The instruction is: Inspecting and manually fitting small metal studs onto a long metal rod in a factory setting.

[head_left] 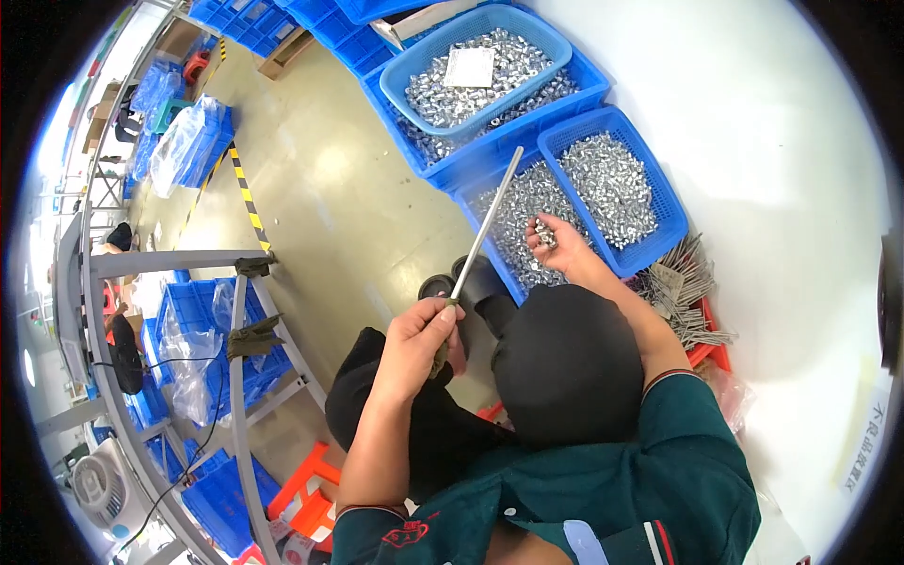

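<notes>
The head view is looking down on a seated person in a dark green jacket and black cap, and the work in hand appears to be threading small metal pieces onto a rod. Starting at the left, the left hand (421, 336) is closing in a full fist around the lower end of a long thin grey metal rod (486, 226), which is slanting up and to the right so that its free tip is standing over the near corner of the large blue plastic crate (490, 155). Further right, the right hand (554, 240) is hovering over the heap of small shiny silver metal nuts (527, 212) in that crate, its fingers curling loosely around a few of them, neither flat open nor tightly shut. Just beside it on the right, a blue mesh basket (659, 202) is holding more of the same parts, and a bundle of grey metal rods (686, 287) is lying past it on a red tray. Judging from this, the picking step is under way; the next move is likely calling for one nut's hole to be lined up with the rod's tip while the left hand is keeping the rod steady.
</notes>
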